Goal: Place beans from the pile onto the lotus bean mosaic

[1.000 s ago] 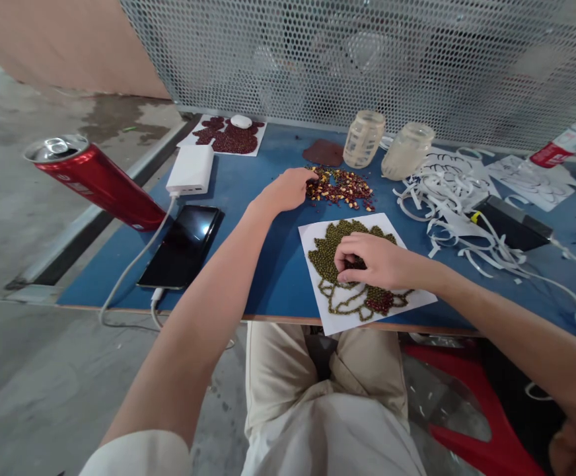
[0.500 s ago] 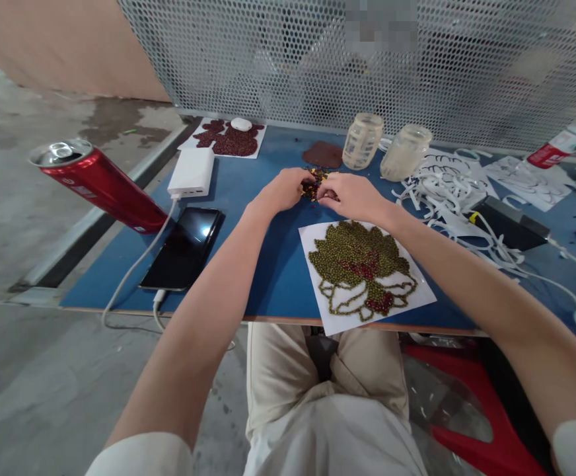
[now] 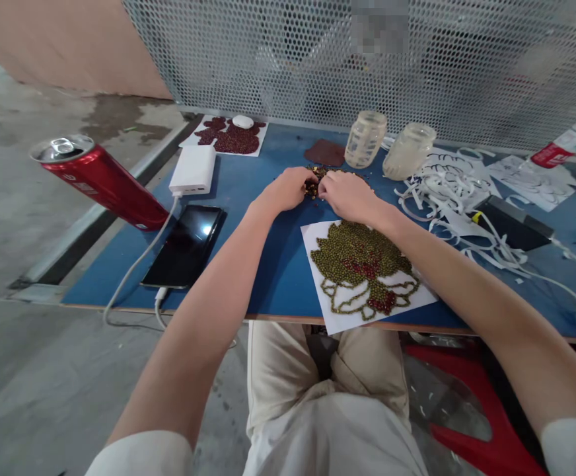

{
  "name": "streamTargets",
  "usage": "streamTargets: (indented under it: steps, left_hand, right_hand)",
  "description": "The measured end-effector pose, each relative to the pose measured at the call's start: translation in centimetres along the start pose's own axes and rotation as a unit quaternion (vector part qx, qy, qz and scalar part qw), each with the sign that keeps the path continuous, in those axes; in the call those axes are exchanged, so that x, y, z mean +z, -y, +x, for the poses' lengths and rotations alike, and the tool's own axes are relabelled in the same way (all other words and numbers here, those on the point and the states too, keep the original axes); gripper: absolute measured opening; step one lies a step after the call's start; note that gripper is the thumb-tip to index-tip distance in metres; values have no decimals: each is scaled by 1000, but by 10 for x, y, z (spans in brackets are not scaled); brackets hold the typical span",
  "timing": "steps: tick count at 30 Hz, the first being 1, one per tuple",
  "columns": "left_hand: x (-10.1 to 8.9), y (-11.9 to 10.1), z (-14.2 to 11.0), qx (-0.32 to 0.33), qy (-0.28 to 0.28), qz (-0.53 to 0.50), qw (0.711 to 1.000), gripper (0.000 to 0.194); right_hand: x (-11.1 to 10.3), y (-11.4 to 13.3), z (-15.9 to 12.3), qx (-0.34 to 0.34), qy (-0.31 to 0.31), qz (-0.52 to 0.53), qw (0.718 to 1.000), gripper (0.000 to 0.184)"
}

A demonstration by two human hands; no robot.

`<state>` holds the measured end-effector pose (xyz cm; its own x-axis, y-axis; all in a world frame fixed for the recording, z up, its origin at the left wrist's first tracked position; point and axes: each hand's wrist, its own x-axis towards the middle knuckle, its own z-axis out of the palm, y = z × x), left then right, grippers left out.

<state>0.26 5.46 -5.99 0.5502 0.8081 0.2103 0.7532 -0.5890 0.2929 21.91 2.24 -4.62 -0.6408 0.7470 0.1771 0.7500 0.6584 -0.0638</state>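
Note:
Toward the back of the table, a pile of small dark and yellow grains [image 3: 312,191] lies between and behind my two hands. My left hand [image 3: 292,188] touches its left side, fingers curled inward, the tips partly hidden. Facing it, my right hand [image 3: 350,196] has its fingers bent down and drawn together at the pile; whatever they pinch is too small to make out. Below my right wrist lies a white sheet with a flower picture [image 3: 362,264] made of green and dark red beans, its lower petals only outlined.
On the blue table [image 3: 278,271] are a red can [image 3: 104,188], a white power bank [image 3: 193,170] cabled to a phone [image 3: 183,248], two jars [image 3: 364,140], a brown patch [image 3: 325,153], tangled white strips [image 3: 446,192] and a dark red bean picture [image 3: 233,137]. Perforated metal rises behind.
My right hand has turned and its fingers have drawn in more tightly at the grains. More of the pile now shows behind it. My left hand stays nearly in place.

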Motion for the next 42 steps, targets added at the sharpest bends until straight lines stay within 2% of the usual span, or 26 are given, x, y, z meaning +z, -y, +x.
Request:
streamTargets:
  steps: [4,8,12,15,21,31,42]
  left_hand:
    - [0,-2,0,-11,-1,1,1000,56]
    - [1,-5,0,-24,-12,3,1000,49]
    - [0,-8,-1,-29,-9,9,1000,48]
    - [-1,-10,-1,-29,-5,16,999,47]
    - [-1,-9,1,-31,-1,12,999,45]
    - [-2,-10,-1,-34,-1,8,999,45]
    - [-1,-9,-1,-30,-2,5,1000,45]
  right_hand:
    - [-19,3,-28,-5,-34,69,997,21]
    - [-33,21,-77,-30,-5,166,986,10]
    - [-32,48,-124,-10,28,236,971,11]
    - [-27,64,-144,-8,37,252,967,13]
    - [-21,75,-150,-34,45,241,969,16]
    - [-25,73,-153,-14,20,254,967,19]
    - [-22,76,-149,-50,35,252,966,16]
